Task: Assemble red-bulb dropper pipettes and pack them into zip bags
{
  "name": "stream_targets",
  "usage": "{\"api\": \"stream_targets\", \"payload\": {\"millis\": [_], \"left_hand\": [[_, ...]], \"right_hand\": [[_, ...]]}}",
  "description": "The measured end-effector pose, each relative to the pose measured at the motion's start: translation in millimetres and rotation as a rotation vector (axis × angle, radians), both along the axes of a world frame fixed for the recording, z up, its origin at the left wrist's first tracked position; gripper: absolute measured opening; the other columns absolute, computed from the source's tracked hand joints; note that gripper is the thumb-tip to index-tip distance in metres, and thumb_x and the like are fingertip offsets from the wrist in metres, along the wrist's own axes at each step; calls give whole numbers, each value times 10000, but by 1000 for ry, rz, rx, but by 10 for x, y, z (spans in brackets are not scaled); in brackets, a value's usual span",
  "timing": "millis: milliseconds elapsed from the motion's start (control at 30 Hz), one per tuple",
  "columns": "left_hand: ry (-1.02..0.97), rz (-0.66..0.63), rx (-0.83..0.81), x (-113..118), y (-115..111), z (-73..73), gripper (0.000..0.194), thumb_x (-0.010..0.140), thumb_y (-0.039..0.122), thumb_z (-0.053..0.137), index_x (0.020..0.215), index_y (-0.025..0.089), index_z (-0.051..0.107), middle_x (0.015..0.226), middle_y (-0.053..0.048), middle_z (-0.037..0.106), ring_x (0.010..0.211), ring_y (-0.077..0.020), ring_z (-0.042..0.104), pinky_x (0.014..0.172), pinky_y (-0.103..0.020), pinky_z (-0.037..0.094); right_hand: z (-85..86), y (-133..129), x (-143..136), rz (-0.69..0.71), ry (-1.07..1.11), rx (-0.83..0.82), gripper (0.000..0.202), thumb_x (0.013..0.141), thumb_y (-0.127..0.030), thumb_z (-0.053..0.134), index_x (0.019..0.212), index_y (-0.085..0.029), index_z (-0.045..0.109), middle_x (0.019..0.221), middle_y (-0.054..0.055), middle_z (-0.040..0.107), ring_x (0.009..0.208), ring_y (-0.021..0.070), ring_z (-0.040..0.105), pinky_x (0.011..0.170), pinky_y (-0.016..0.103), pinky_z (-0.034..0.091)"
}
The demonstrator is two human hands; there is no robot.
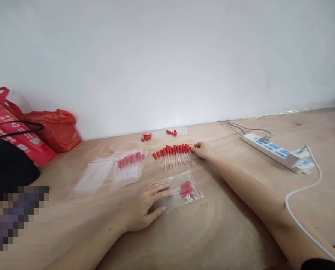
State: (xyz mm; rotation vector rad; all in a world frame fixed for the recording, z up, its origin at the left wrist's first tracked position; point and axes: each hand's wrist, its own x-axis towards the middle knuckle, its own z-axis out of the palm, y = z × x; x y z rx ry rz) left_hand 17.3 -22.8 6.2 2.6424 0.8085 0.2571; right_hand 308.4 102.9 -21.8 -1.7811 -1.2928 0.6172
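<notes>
My left hand (150, 204) lies with fingers spread over the left end of a clear zip bag (171, 204), pressing it to the table. A few red-bulbed droppers (186, 189) are inside that bag. Farther back, a row of droppers (175, 150) with red rubber bulbs and clear stems lies side by side, bulbs away from me. At the row's right end my right hand (203, 150) pinches the red bulb of the last dropper. To the left are filled zip bags (128, 168) of droppers, overlapping flat clear bags (93, 176).
Loose red bulbs (146, 137) and clear stems lie near the wall, with more red bulbs (171, 132) beside them. A white power strip (274, 152) with plugs and a white cable (299, 191) is on the right. Red bags (56, 129) and a black item (10, 168) are at left.
</notes>
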Motion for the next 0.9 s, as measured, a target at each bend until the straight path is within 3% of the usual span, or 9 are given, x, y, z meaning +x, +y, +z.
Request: {"api": "stream_targets", "payload": {"millis": [233, 367, 567, 733, 900], "left_hand": [[17, 6, -8, -7, -4, -4, 381, 854, 308, 423, 1234, 305, 413, 1347, -8, 362, 1232, -209, 322, 1041, -455, 207], [1, 15, -5, 6, -11, -4, 363, 853, 311, 421, 1216, 290, 432, 1334, -15, 380, 1227, -209, 331, 1041, -448, 217], [27, 12, 17, 7, -14, -13, 386, 865, 314, 397, 1250, 282, 393, 1344, -26, 364, 1238, -210, 312, 1035, -454, 226], [36, 6, 29, -6, -6, -22, 411, 868, 317, 390, 1277, 300, 357, 1356, -18, 345, 1238, -218, 311, 1031, -456, 235], [48, 4, 43, -6, 7, -39, 417, 867, 316, 390, 1282, 297, 354, 1358, -21, 342, 1237, -220, 312, 1030, -458, 237]], "right_hand": [[-7, 147, -46, -30, 102, -111, 145, 581, -232, 623, 490, -166, 532, 356, -9, 444, 391, 131, 457, 395, 232, 313], [26, 53, 73, -42, 263, -63, 146, 670, -254, 529, 558, -162, 515, 439, 4, 507, 358, 85, 410, 363, 212, 302], [15, -447, 238, -115, 480, 119, 185, 731, -290, 441, 895, -204, 444, 630, -16, 560, 438, 82, 482, 405, 199, 393], [-50, -945, 45, -1, 764, 252, 254, 688, -349, 531, 880, -216, 431, 616, -36, 538, 460, 87, 505, 433, 213, 423], [-13, -1081, -104, 11, 813, 260, 323, 656, -384, 574, 876, -205, 420, 623, -52, 528, 448, 75, 506, 433, 214, 417]]}}
